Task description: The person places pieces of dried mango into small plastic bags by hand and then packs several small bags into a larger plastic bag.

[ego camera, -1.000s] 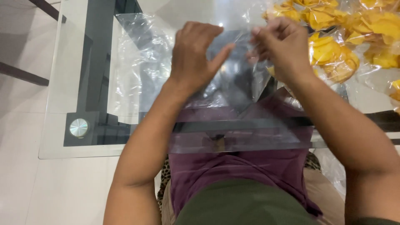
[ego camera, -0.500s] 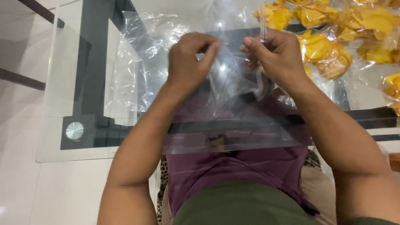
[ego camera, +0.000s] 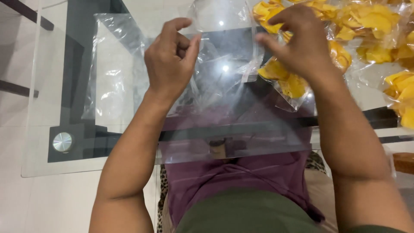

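My left hand (ego camera: pixel 170 58) pinches the left edge of a clear empty plastic bag (ego camera: pixel 224 64) held above the glass table (ego camera: pixel 43 129). My right hand (ego camera: pixel 297 41) pinches the bag's right edge near its top, so the bag hangs spread between both hands. Under and beside my right hand lie sealed clear bags of yellow chips (ego camera: pixel 371 26), and one small bag of chips (ego camera: pixel 286 82) sits just below that hand.
More flat clear plastic bags (ego camera: pixel 110 73) lie on the glass to the left. The table has a dark frame (ego camera: pixel 77 51) with a round metal fitting (ego camera: pixel 63 142) at its near left corner. White tiled floor (ego camera: pixel 17 203) shows beyond the table edge.
Both hands have lifted and drawn apart, spreading the clear bag wider between them. The view has shifted so the chip bags sit closer to my right hand.
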